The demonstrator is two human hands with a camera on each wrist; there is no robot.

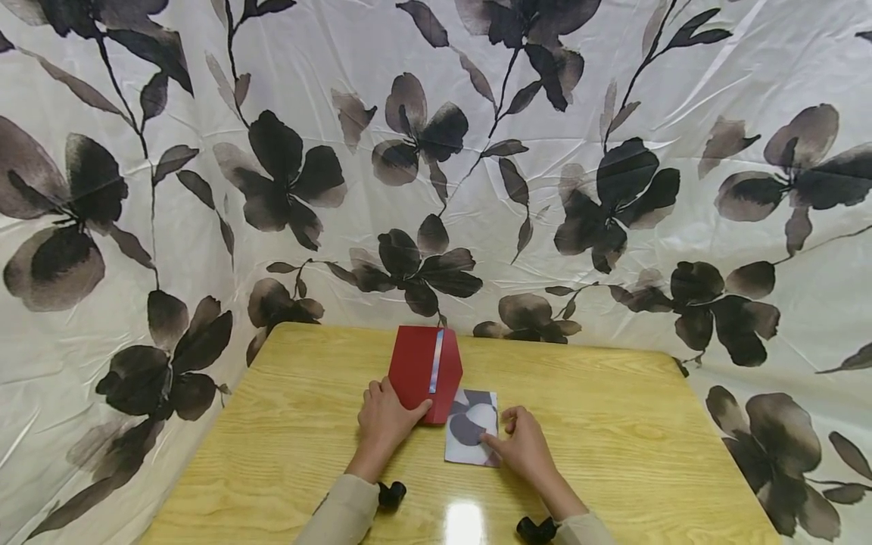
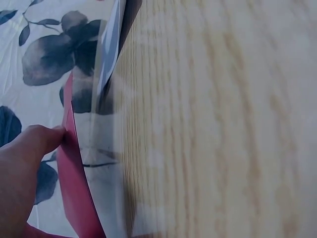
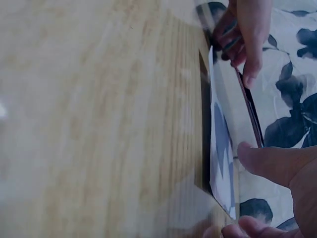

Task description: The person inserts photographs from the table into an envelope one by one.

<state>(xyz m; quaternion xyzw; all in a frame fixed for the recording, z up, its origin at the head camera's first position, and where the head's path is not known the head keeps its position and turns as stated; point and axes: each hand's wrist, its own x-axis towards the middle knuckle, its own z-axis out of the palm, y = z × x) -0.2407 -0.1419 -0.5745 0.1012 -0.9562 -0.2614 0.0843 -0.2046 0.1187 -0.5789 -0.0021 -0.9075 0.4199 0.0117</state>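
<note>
My left hand (image 1: 384, 416) holds a red envelope (image 1: 415, 367) by its near left part, the thumb on top and the other fingers along the left side. A pale shiny strip (image 1: 437, 362) runs along the envelope near its pointed flap. Just right of the envelope lies a white card with grey shapes (image 1: 470, 428); its near edge stands a little off the table in the right wrist view. My right hand (image 1: 527, 446) is at the card's right edge. Its thumb (image 3: 262, 158) reaches over the card, while the bent fingers (image 3: 250, 228) stay beside it.
A yellow wood-grain table (image 1: 286, 454) lies under both hands. White cloth with dark flowers (image 1: 518, 250) hangs behind and along the sides. Black camera mounts (image 1: 391, 494) sit at the wrists, and light glares on the table's near part.
</note>
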